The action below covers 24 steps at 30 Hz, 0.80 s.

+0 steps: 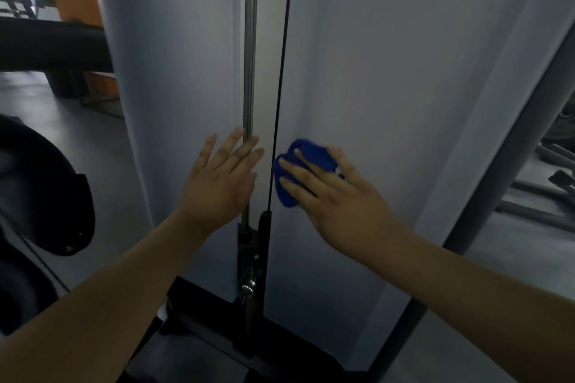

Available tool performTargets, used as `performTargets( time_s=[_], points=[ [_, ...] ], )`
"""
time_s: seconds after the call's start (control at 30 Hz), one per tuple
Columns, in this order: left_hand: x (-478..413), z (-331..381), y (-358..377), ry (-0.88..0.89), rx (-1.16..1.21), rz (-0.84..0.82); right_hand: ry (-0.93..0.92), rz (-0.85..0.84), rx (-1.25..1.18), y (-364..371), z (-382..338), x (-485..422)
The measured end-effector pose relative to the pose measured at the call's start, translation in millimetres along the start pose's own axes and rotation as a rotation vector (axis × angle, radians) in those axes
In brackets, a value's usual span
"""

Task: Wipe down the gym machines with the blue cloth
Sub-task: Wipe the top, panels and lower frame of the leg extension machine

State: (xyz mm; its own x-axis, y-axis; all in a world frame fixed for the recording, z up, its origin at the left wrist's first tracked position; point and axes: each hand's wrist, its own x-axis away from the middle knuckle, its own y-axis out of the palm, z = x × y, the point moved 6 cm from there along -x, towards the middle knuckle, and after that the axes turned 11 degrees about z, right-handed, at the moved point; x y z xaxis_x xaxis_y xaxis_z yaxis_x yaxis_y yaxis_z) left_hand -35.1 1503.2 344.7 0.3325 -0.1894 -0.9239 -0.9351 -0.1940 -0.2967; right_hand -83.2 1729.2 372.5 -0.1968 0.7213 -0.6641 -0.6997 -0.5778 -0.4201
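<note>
A gym machine with pale grey shroud panels (389, 71) fills the view. A steel guide rod (250, 56) and a thin black cable (284, 56) run down the gap between its two panels. My right hand (339, 199) presses a crumpled blue cloth (306, 155) flat against the right panel, fingers straight and spread. My left hand (221, 177) rests open on the left panel's edge, fingertips reaching the steel rod.
A black padded part (46, 183) of the machine sits at the left. The machine's dark base frame (217, 336) lies below. A grey slanted post (513, 165) stands at the right, with more equipment (557, 158) on the floor behind it. Orange wall at far left.
</note>
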Motion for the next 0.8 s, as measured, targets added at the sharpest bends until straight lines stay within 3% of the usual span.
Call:
performTargets(
  time_s=[0.07, 0.17, 0.23, 0.4, 0.57, 0.73, 0.8],
  points=[
    [-3.6, 2.5, -14.7, -0.02, -0.011, 0.083, 0.059, 0.046, 0.01, -5.6, 5.7, -4.5],
    [-10.4, 0.9, -29.4, -0.095, -0.02, 0.136, -0.07, -0.052, 0.022, 9.2, -11.7, 7.0],
    [-11.5, -5.0, -25.1, -0.166, -0.005, 0.062, -0.145, -0.086, 0.018, 14.4, -13.0, 5.0],
    [-2.2, -6.4, -9.4, -0.207, 0.084, -0.065, 0.038, 0.048, 0.001, -3.1, 6.6, -14.1],
    [0.1, -7.4, -9.3, -0.163, 0.068, -0.061, -0.185, -0.189, -0.04, 32.5, -39.2, 44.4],
    [8.4, -12.7, -9.2, -0.166, 0.1, -0.055, 0.077, 0.045, -0.007, -9.9, -2.4, -6.5],
    [11.5, -13.2, -8.6, -0.176, 0.105, -0.065, 0.067, 0.066, -0.011, -9.3, -0.4, -1.6]
  ],
)
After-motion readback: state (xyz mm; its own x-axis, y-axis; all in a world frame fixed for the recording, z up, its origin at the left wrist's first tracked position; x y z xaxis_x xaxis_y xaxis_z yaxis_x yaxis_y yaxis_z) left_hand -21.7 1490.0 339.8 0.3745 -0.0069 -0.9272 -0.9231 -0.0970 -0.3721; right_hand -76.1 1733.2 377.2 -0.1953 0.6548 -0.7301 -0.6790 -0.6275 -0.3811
